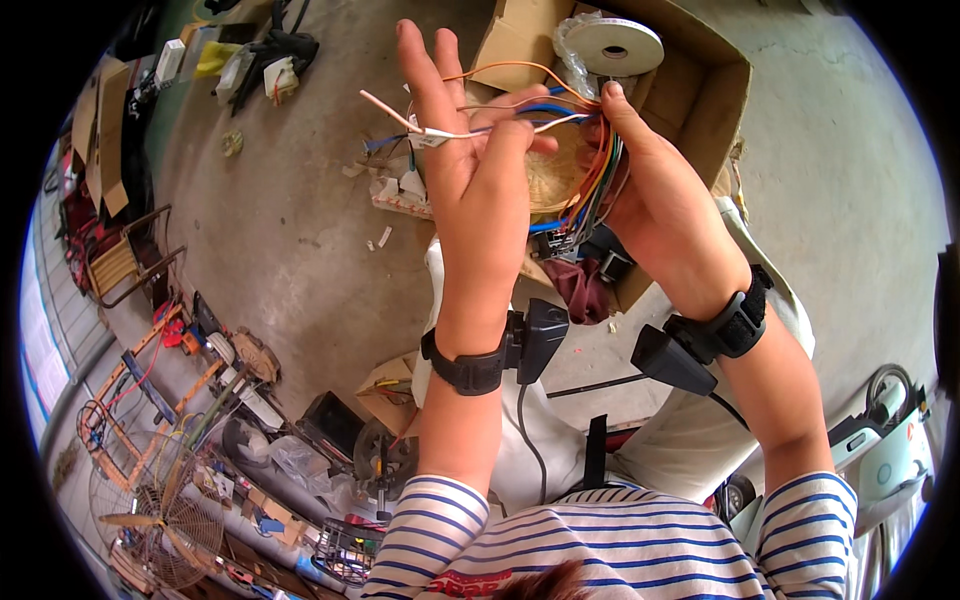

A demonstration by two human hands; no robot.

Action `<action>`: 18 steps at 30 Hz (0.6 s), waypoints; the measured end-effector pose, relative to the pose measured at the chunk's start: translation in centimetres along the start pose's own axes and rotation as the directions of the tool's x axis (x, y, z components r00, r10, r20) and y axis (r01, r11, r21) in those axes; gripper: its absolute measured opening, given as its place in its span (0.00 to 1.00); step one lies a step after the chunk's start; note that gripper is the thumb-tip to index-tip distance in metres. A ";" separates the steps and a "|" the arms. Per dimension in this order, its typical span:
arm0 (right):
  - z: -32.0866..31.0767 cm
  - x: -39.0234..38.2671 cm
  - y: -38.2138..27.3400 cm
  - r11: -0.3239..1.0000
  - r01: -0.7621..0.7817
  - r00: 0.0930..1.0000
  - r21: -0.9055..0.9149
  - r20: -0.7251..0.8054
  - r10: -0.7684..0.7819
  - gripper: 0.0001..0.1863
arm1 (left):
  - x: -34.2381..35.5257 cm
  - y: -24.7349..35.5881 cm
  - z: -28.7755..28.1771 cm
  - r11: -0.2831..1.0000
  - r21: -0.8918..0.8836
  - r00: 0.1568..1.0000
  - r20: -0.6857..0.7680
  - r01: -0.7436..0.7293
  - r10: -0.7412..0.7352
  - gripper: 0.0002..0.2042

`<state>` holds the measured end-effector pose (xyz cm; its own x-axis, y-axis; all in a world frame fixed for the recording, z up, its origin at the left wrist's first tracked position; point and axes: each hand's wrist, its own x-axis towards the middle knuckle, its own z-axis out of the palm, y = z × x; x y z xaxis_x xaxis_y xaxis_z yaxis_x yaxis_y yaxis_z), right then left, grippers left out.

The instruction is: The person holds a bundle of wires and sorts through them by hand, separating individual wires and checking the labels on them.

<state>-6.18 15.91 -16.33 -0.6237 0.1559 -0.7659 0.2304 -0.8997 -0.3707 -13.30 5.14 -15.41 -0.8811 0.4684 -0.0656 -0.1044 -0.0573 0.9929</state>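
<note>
My right hand is closed on a bundle of coloured wires, its thumb pressing them near the top. Orange, white, blue and brown wire ends fan out leftward from that grip. My left hand has two fingers stretched up and apart, the others partly bent. A white wire with a small white label crosses in front of this hand, beside other loose strands. Below the hands the bundle hangs toward a dark connector, partly hidden. Each wrist wears a black strap with a black device.
An open cardboard box stands just beyond my hands, with a white reel at its far side. Dark red cloth lies near its close edge. A wire-cage fan and cluttered parts fill the lower left; a chair stands left.
</note>
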 end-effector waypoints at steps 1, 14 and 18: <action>0.0 -0.1 -0.1 1.000 0.006 1.000 0.023 0.014 -0.007 0.16 | 0.0 0.0 0.0 1.000 0.000 1.000 0.000 0.001 -0.001 0.37; -0.5 0.7 0.2 0.993 -0.021 0.996 0.113 -0.079 0.030 0.14 | -0.6 -2.2 0.2 0.606 0.740 0.938 0.101 -0.293 0.330 0.40; -0.5 0.5 0.2 0.989 0.022 0.999 0.149 -0.043 -0.016 0.14 | -0.9 -1.1 0.7 0.847 0.521 0.994 0.032 -0.109 0.108 0.40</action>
<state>-6.07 15.98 -17.06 -0.5948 0.1877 -0.7817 0.1022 -0.9468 -0.3051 -12.08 5.36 -16.34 -0.8718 0.4877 0.0451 0.2477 0.3595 0.8997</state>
